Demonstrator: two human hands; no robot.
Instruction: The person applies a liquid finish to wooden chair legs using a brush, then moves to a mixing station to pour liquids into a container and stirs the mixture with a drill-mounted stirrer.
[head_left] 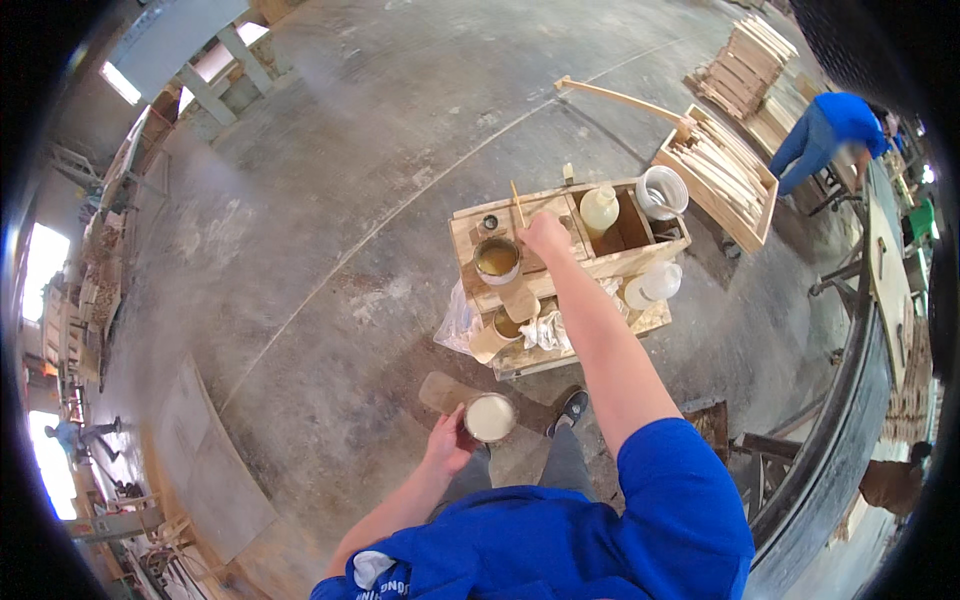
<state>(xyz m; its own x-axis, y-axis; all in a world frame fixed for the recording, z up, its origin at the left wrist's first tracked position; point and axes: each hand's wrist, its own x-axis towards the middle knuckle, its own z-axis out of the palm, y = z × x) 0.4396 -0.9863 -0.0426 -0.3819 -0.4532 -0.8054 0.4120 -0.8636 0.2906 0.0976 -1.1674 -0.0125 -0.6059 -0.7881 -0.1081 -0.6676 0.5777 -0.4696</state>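
In my left hand [452,440] is a round tub [490,418] with pale, creamy contents, held low in front of my legs with the fingers around its side. My right arm reaches over a wooden cart. There my right hand [547,237] is closed on a thin wooden stick [517,203] that points up and away; its lower end is hidden by the fingers. Close to that hand's left stands a white-sided pot [497,260] of amber liquid. A small dark-rimmed cap or jar [490,222] sits behind the pot.
The wooden cart [471,232] also carries a translucent bottle [599,208] and a white bucket [661,192]. On its lower shelf are another amber-filled container [508,325], white rags [547,332] and a clear jug [655,284]. Beyond stands a crate [768,217] of wood strips; a co-worker [825,140] bends nearby.
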